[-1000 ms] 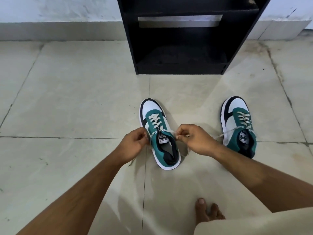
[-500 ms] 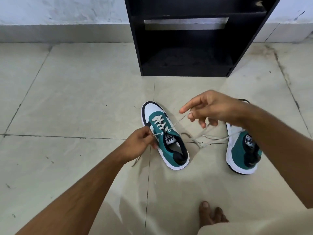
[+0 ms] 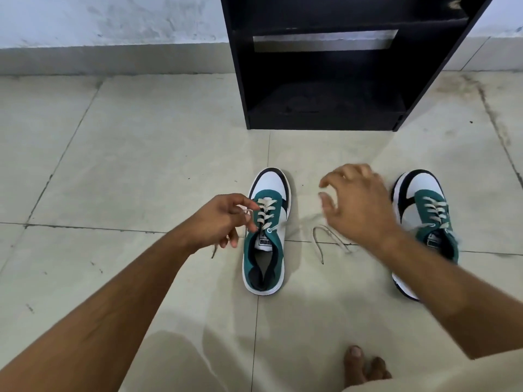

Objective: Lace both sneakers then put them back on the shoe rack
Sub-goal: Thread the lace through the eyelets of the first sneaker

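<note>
Head view: left hand (image 3: 223, 219) pinches a lace end (image 3: 246, 212) beside the left sneaker (image 3: 267, 236), fingers curled. Right hand (image 3: 358, 205) hovers spread and relaxed, holding nothing, above the loose lace (image 3: 329, 239) on the floor tiles (image 3: 141, 165). Right sneaker (image 3: 424, 219) sits just beside it, part-hidden by the forearm. Black shoe rack (image 3: 325, 108) behind, shelves bare. Bare toes (image 3: 365, 366) at bottom.
</note>
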